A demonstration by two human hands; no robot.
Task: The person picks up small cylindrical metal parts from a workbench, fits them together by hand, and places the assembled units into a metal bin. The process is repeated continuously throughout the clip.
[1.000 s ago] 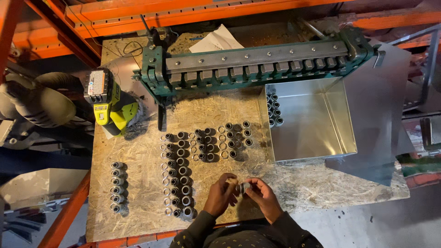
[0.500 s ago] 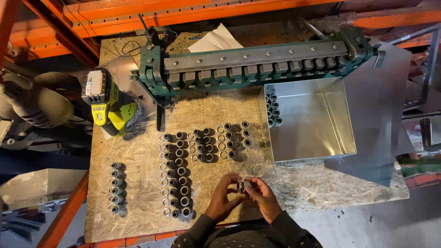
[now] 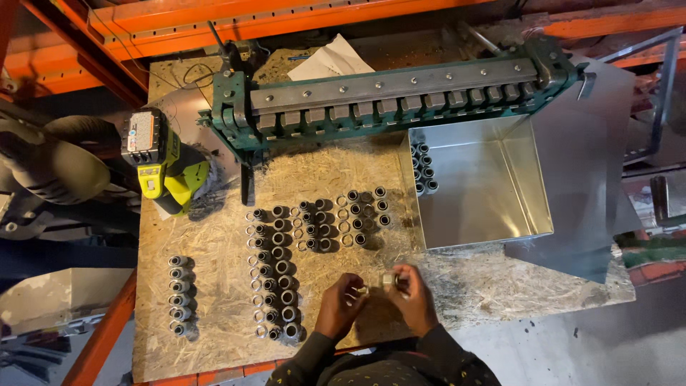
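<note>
Metal fitting point(image 3: 388, 280) pinched by both hands: left point(image 3: 341, 306), right point(image 3: 413, 300) | over chipboard bench point(image 3: 214, 343)

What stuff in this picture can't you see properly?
- Small metal fitting between the left hand and right hand: head view, fingers cover most of it; too small to tell its shape.
- Cordless drill: its front end is hidden under its own body.
- Metal tray: the green bending machine overhangs its far edge.
- Sheet metal: partly under the tray.
</note>
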